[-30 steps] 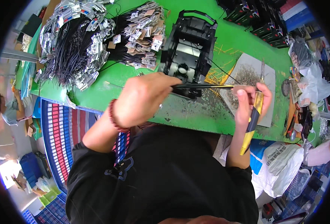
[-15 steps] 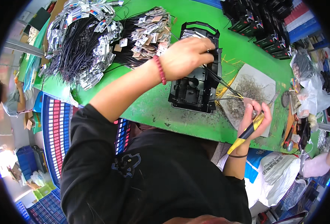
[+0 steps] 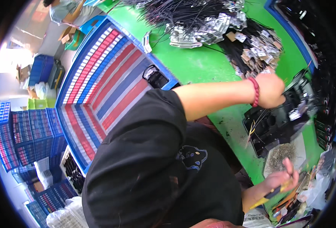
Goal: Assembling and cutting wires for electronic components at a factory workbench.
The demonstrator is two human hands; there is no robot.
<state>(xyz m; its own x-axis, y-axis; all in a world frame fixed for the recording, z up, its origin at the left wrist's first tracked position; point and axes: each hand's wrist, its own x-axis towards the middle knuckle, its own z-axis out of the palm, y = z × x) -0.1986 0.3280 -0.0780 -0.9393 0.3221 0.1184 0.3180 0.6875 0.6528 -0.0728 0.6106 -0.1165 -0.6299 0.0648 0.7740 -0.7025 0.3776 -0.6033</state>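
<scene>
My left hand [image 3: 271, 91], with a red bead bracelet on its wrist, is closed in a fist. Thin black wires [image 3: 257, 122] with yellowish ends trail from below it toward me. Beneath these lies a black plastic housing [image 3: 264, 131], blurred at its far end; silvery pieces [image 3: 298, 111] show on it. My right hand [image 3: 283, 180] is lower and to the right, fingers partly curled round a tool with a yellow-and-black handle [image 3: 264, 198]. The tool's working end is hidden. A pale board [image 3: 302, 146] strewn with dark clippings lies between that hand and the housing.
Bundles of black cables with silvery tags [image 3: 198, 32] and tan-tagged cables [image 3: 257, 51] cover the green table's [image 3: 198, 62] far side. On the left stands a large blue-rimmed, striped bin [image 3: 118, 81] with a small black part [image 3: 155, 77] in it. Dark parts line the right edge.
The view has swung left, bringing the striped bin into sight. My hands are farther apart, and the wire ends have left the right hand and trail from my left fist.
</scene>
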